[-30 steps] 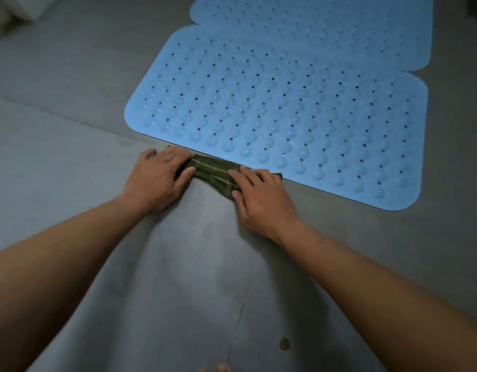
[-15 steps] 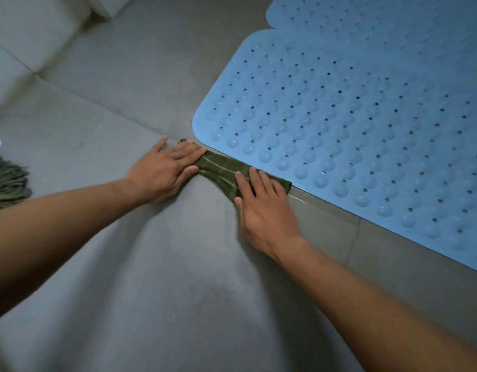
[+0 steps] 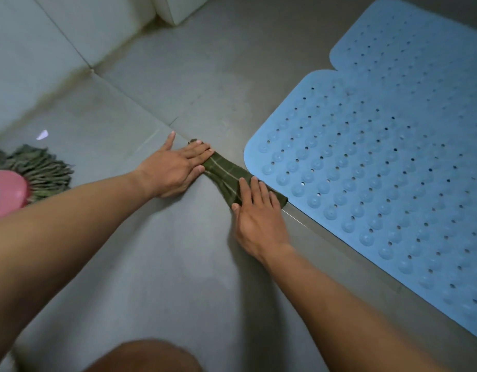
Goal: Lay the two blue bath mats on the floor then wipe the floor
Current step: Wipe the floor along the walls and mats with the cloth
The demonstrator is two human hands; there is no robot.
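At the left edge a mop [image 3: 37, 169] lay idle on the floor [image 3: 178, 269]. The left hand [image 3: 175, 167] pressed flat, fingers straight, on the cloth's [image 3: 225, 174] far end. The right hand [image 3: 256, 210] lay equally flat on its near end, likely spreading it to wipe a wider strip. Just right, the near mat [image 3: 379, 189] and far mat [image 3: 425, 49] lay flat, so laying seemed done.

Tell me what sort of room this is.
Probably a bathroom or wet room: a grey tiled floor, blue perforated bath mats with suction bumps laid on it, and a green string mop lying at the left.
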